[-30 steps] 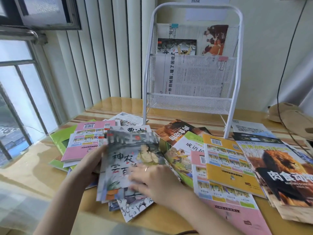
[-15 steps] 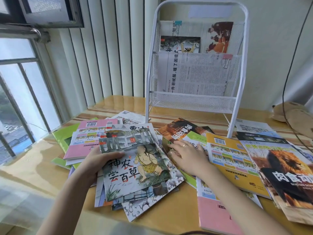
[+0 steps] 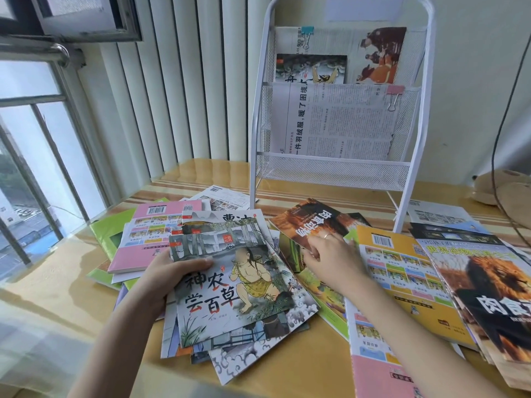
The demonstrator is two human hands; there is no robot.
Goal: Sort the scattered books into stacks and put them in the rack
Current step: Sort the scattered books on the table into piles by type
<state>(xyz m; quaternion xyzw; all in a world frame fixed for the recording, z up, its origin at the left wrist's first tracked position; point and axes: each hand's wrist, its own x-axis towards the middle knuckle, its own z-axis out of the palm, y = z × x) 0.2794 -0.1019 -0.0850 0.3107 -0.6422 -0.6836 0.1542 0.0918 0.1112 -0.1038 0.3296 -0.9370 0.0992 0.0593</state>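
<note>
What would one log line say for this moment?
left hand: grips grey illustrated picture-book stack | right hand: pinches brown lion-cover book | white wire rack: bottom shelf unfilled

Both bare forearms reach forward from the lower edge of the view. The left hand grips with its thumb laid flat across the top, fingers hidden beneath. The right hand, wearing a ring, pinches with curled fingers, its wrist angled left.
</note>
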